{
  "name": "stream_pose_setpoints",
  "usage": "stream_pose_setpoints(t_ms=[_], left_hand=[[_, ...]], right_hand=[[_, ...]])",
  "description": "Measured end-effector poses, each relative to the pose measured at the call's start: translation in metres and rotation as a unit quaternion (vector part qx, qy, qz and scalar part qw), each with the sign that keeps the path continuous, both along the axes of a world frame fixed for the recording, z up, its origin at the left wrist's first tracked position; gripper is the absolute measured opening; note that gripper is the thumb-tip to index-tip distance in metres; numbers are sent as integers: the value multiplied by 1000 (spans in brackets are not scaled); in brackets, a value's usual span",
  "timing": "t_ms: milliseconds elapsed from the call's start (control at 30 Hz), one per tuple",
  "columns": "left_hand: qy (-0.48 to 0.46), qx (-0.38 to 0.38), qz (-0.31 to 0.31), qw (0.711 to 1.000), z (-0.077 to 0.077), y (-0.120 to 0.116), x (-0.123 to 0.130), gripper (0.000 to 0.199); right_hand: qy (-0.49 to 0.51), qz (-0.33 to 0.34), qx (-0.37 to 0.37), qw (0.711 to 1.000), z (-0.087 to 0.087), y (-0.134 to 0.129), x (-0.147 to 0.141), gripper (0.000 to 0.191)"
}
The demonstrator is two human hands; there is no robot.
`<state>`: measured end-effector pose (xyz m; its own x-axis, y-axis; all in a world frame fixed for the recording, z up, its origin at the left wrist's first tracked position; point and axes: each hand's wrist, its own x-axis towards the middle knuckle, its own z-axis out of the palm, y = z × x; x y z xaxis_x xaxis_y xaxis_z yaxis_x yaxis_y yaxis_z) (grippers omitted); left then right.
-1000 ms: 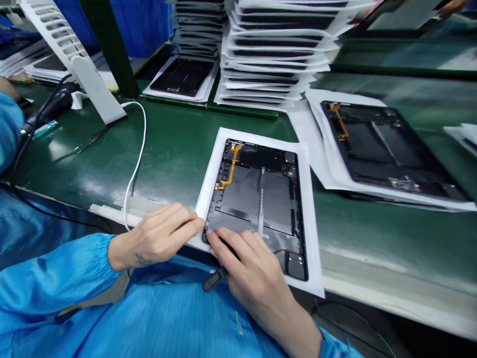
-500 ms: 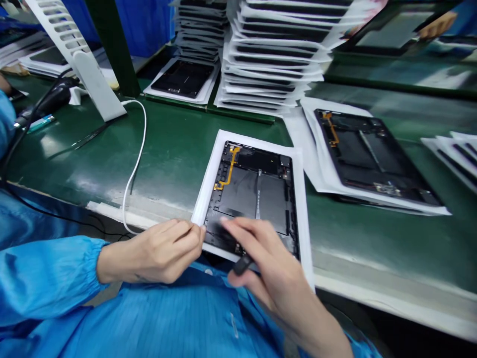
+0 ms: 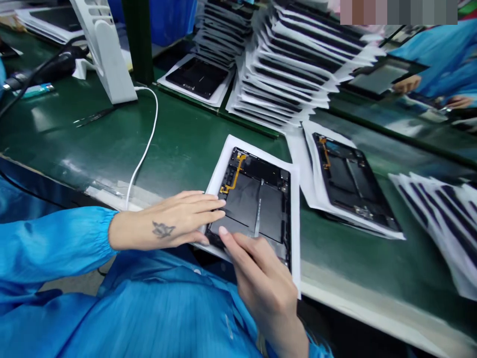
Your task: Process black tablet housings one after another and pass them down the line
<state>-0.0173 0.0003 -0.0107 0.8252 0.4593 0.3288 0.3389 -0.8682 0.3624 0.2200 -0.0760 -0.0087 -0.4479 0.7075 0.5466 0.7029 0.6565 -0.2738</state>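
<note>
An opened black tablet housing (image 3: 274, 204) with dark battery cells and an orange flex cable (image 3: 237, 174) lies on a white sheet (image 3: 295, 219) at the bench's front edge. My left hand (image 3: 175, 221) is open and palm down, with its straight fingers reaching over the housing's left edge. Over the lower part of the housing is my right hand (image 3: 264, 278), fingers curled in, the tip of one near the lower left corner. Whatever it may hold is hidden under the fingers.
Tall stacks of tablet parts between white sheets (image 3: 286, 74) stand behind. Another opened housing (image 3: 354, 181) lies to the right, near a further stack (image 3: 439, 214). On the left are a white stand (image 3: 112, 64), its white cable (image 3: 151, 134) and tweezers (image 3: 95, 117). A co-worker's hand (image 3: 408, 83) shows across.
My left hand has gone from pinching the sheet's left edge to lying flat over the housing. A small black piece seen in my right hand is now out of sight. The view has shifted.
</note>
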Motion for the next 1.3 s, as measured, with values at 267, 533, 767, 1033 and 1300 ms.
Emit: stream_pose_setpoints(t_ms=[267, 533, 767, 1033, 1300], left_hand=[[-24, -28, 11, 999, 4, -2, 4, 44], [-55, -30, 11, 998, 2, -3, 6, 42], [-70, -24, 19, 997, -1, -4, 9, 37], [-68, -20, 5, 997, -5, -2, 8, 38], [-51, 0, 10, 999, -5, -2, 10, 40]], right_hand=[[-45, -22, 14, 999, 0, 1, -3, 53], [-105, 12, -3, 994, 6, 8, -3, 41], [-189, 25, 3, 982, 17, 9, -4, 37], [-267, 111, 10, 957, 38, 30, -7, 31], [-300, 110, 12, 947, 44, 29, -13, 32]])
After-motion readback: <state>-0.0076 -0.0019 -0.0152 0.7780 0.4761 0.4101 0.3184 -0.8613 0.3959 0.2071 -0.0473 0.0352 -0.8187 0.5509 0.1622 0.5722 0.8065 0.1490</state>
